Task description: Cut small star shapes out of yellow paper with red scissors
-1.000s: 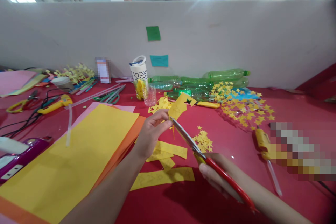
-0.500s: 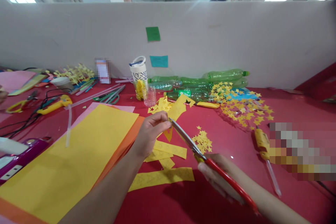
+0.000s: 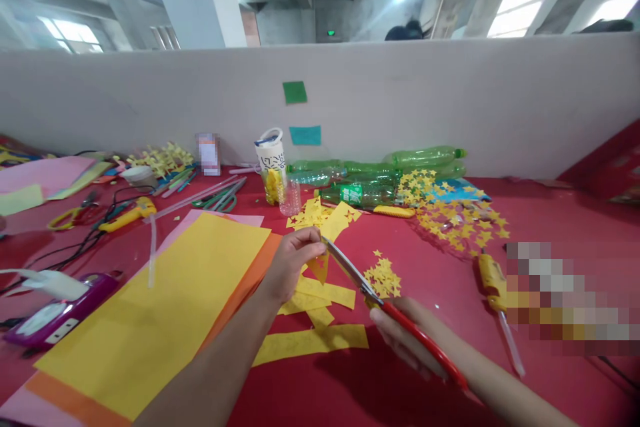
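Note:
My left hand [image 3: 295,260] pinches a small piece of yellow paper [image 3: 318,268] over the middle of the table. In my right hand [image 3: 407,333] is a pair of red-handled scissors [image 3: 353,273], blades pointing up and left. The blade tips meet the paper right at my left fingertips. Below the hands lie yellow paper strips [image 3: 320,341], some with faint drawn outlines. Just right of the blades is a small heap of cut yellow stars [image 3: 384,276]. Behind the hands lie star-punched paper scraps [image 3: 343,219].
Yellow sheets [image 3: 200,280] over orange and pink ones lie left, beside a purple power strip [image 3: 65,317] and a yellow glue gun [image 3: 130,213]. Green bottles [image 3: 370,177], a white tumbler [image 3: 270,150] and a yellow cutter [image 3: 395,211] are behind. Another glue gun [image 3: 493,283] and scattered stars [image 3: 465,213] lie right.
The camera view has tilted up, so more of the room above the partition shows. Both hands keep nearly the same pose, with the scissor blades still at the paper.

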### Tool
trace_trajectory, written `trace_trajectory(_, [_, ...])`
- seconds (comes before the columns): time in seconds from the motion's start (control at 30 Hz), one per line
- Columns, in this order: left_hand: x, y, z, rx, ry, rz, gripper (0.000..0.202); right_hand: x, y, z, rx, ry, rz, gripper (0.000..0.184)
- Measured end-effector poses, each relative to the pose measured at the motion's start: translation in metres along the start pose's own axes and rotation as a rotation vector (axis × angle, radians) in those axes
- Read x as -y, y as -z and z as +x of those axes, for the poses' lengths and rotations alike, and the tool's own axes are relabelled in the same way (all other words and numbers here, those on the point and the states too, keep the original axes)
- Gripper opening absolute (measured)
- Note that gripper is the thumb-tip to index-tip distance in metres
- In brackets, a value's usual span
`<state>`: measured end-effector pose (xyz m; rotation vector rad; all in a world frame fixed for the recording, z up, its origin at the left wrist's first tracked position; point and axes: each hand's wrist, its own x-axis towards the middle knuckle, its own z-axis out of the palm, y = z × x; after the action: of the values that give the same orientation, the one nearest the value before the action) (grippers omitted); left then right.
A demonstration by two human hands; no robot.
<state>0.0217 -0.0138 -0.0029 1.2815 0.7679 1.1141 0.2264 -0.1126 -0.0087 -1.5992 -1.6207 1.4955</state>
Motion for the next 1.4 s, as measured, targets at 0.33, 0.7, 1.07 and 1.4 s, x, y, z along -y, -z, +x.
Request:
trace_trajectory(0.33, [-0.008, -0.007, 0.005, -0.039, 0.006, -0.064, 0.016, 0.007, -0.001, -0.002, 0.021, 0.103, 0.065, 0.053])
trace_trajectory(0.7, [-0.025, -0.019, -0.008, -0.008, -0.01, -0.036, 0.012, 0.014, 0.003, -0.027, -0.014, 0.093, 0.075, 0.054])
trace_trajectory(1.07, [-0.026, -0.035, -0.057, 0.067, -0.014, 0.01, 0.014, -0.003, -0.021, -0.077, -0.01, 0.091, 0.105, 0.053])
trace_trajectory(1.4, [-0.048, -0.037, -0.075, 0.151, 0.025, 0.034, 0.015, -0.001, -0.022, -0.095, -0.032, 0.108, 0.073, 0.048])
